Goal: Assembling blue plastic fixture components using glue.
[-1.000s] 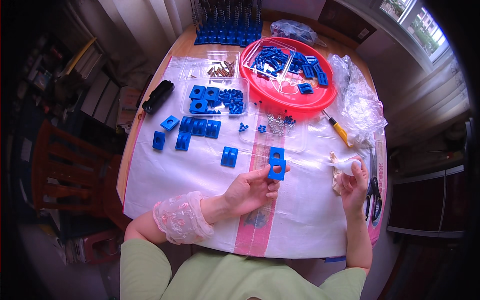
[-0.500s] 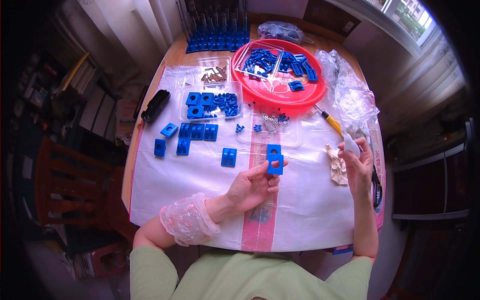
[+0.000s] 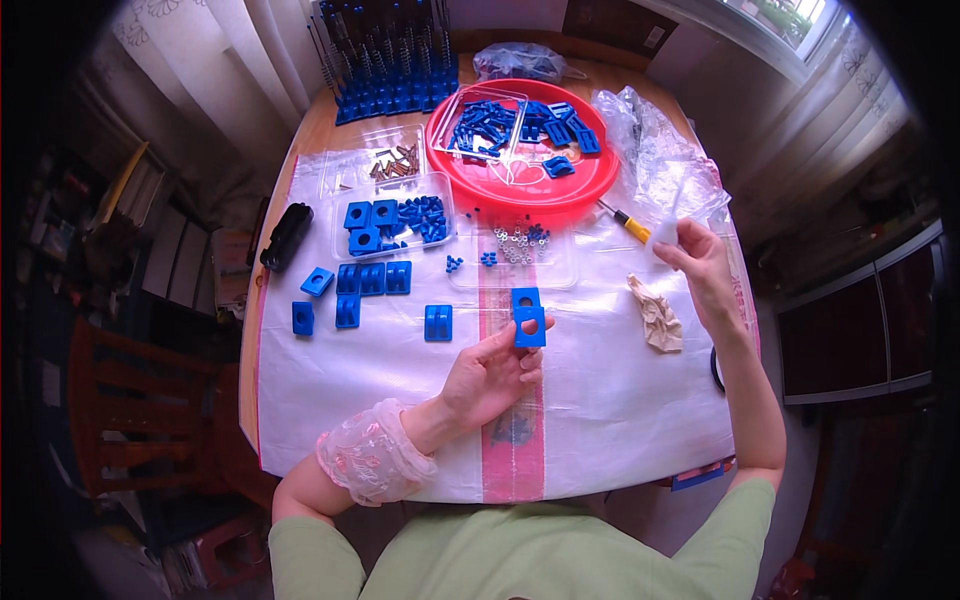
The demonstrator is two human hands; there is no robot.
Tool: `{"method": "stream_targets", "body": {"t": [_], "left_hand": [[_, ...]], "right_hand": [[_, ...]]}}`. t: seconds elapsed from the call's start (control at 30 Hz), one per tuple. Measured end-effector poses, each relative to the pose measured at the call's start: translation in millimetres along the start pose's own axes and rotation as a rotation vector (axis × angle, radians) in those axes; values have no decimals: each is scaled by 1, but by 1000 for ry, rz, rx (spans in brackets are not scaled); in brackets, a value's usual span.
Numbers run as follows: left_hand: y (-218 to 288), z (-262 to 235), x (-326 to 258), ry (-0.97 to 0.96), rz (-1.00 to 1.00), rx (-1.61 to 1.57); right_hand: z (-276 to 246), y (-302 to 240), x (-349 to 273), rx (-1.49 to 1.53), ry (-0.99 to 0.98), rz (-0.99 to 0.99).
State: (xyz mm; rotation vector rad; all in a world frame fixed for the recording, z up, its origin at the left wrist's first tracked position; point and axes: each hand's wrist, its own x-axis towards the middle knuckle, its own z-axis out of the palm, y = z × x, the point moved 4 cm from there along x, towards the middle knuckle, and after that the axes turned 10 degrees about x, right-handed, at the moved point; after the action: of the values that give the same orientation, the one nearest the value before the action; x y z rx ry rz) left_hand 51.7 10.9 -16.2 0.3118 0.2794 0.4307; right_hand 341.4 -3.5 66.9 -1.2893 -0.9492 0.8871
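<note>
Left hand [image 3: 490, 375] pinches a blue block [image 3: 529, 326] below the red tray [image 3: 520, 195]. Right hand [image 3: 700, 265], right of that tray, closes its grip on something small and pale, perhaps plastic.

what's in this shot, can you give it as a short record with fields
surface: table under a white plastic sheet
left hand: pinches a blue square block with a round hole
right hand: raised near the clear plastic bags, pinching something small and pale
near right hand: crumpled cloth, yellow-handled screwdriver
back: red tray of blue parts
left side: loose blue blocks
</note>
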Motion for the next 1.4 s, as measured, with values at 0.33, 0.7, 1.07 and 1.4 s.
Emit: {"method": "stream_targets", "body": {"t": [0.33,0.7,1.07,1.4], "left_hand": [[0,-1,1,-16,6,-8],[0,-1,1,-40,3,-5],[1,0,2,-1,-9,-4],[2,0,2,-12,3,3]], "right_hand": [[32,28,40,-624,-75,-175],[29,40,40,-603,-162,-136],[33,33,28,-604,-161,-108],[19,10,9,-589,57,-334]]}}
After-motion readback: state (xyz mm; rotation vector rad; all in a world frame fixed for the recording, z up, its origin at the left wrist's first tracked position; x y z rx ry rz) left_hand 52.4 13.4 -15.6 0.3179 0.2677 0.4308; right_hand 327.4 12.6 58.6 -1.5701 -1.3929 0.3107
